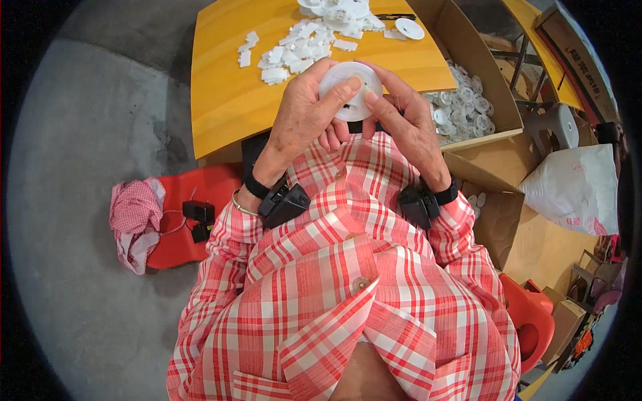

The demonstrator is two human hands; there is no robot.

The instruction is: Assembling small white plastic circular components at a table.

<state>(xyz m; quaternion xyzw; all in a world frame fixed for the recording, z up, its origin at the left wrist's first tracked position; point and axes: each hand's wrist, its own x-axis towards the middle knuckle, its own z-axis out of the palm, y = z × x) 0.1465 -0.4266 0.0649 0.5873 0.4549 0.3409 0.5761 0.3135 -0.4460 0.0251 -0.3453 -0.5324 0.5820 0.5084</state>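
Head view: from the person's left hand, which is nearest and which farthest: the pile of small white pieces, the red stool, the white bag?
From the left hand:
1. Pile of white pieces, just beyond it on the yellow table.
2. Red stool, lower left on the floor.
3. White bag, far right.

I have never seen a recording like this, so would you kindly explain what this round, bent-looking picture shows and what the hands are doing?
It is one view from a fisheye camera worn on a person's head, looking down, so edges bend. No machine: two bare hands with black wrist straps. The left hand and right hand together hold a round white plastic disc above the lap. Beyond lies a yellow wooden table with a heap of small white plastic pieces. To the right, an open brown cardboard box holds more white round parts.
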